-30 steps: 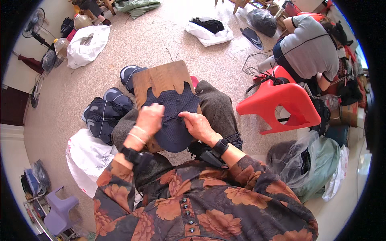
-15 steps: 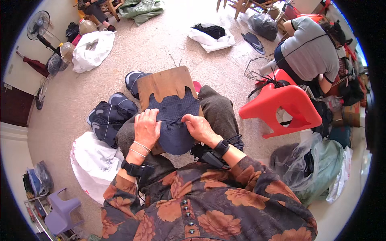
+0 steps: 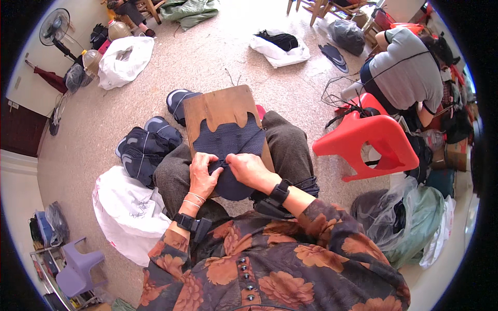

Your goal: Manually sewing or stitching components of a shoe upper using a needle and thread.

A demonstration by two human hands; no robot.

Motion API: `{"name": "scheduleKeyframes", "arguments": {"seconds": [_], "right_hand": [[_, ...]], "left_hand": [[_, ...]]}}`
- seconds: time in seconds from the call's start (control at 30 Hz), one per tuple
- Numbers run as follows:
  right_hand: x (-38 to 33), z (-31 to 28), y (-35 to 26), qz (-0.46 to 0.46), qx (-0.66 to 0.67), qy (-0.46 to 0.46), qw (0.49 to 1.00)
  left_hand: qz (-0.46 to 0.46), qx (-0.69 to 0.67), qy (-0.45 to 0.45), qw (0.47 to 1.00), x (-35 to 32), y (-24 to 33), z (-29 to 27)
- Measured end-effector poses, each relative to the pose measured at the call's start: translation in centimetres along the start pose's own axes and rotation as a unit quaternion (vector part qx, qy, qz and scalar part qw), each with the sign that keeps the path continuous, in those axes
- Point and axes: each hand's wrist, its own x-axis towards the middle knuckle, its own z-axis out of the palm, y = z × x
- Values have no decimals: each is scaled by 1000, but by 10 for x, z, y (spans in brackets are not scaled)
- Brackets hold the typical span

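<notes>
A dark blue fabric shoe upper [image 3: 232, 139] lies flat on a wooden board [image 3: 220, 105] across my lap. Its wavy far edge shows against the bare wood, and its rounded near end hangs past my fingers. My left hand [image 3: 203, 175] pinches a dark fold at the middle of the upper with thumb and forefinger. Close beside it, my right hand [image 3: 250, 169] is closed on a thin dark cord, fingertips almost meeting the left ones. Just what lies between the fingertips is partly hidden.
Tied bundles of dark shoe uppers [image 3: 143, 151] lie on the floor at my left, beside a white sack [image 3: 127, 215]. A red plastic stool [image 3: 340, 140] stands at right, near a bent-over person [image 3: 407, 70]. Plastic bags [image 3: 402, 215] sit at lower right.
My hands have come together over the middle of the shoe upper; before, they were apart with dark cord stretched between them. The whole view has shifted slightly.
</notes>
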Motion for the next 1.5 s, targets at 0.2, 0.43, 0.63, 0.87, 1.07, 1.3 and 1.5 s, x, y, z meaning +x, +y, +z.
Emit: {"name": "scheduleKeyframes", "arguments": {"seconds": [0.2, 0.43, 0.63, 0.87, 1.07, 1.3, 1.5], "right_hand": [[11, 21, -15, 11, -88, -14, 996], [11, 11, 10, -53, -13, -81, 995], [3, 13, 23, -61, 82, -2, 995], [-23, -18, 18, 200, 348, 12, 916], [-33, -15, 27, 237, 427, 51, 871], [-40, -28, 35, 264, 491, 28, 830], [-30, -38, 16, 252, 632, 102, 726]], "left_hand": [[1, 41, 6, 999, -2, 6, 3], [-62, 31, -24, 997, 0, 6, 3], [-60, 25, -35, 997, 2, 9, 6], [-96, 45, -27, 994, 5, 6, 5], [-70, 39, -34, 996, 9, 1, 5], [36, 81, -18, 996, 15, 13, -18], [-58, -243, -7, 968, 24, 64, -29]]}}
